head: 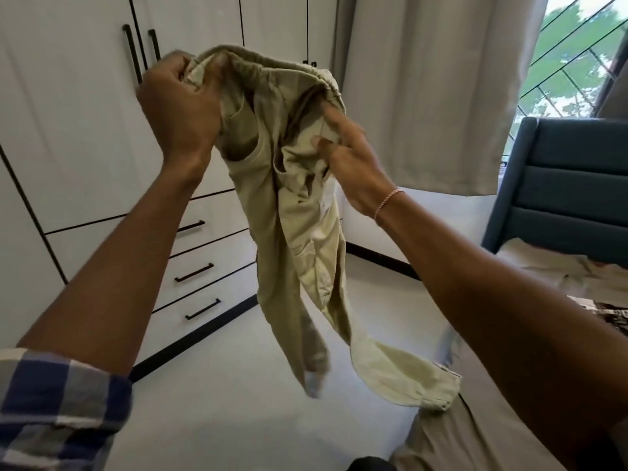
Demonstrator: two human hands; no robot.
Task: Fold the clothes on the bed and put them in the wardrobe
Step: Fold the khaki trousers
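A pair of beige trousers [302, 232] hangs in the air in front of me, waistband up, legs dangling down toward the bed's edge. My left hand [176, 110] grips the waistband at its left side, fingers curled round the fabric. My right hand [350, 158] holds the right side of the waistband, fingers tucked into the cloth. The white wardrobe [78, 130] with black handles stands behind on the left, its doors closed. The bed [530, 266] lies to the right with more light clothes [577, 277] on it.
Three drawers [200, 270] sit in the wardrobe's lower part. A beige curtain [435, 90] hangs beside a window at the back right. A blue padded headboard [571, 185] rises behind the bed. White floor [221, 385] runs between wardrobe and bed.
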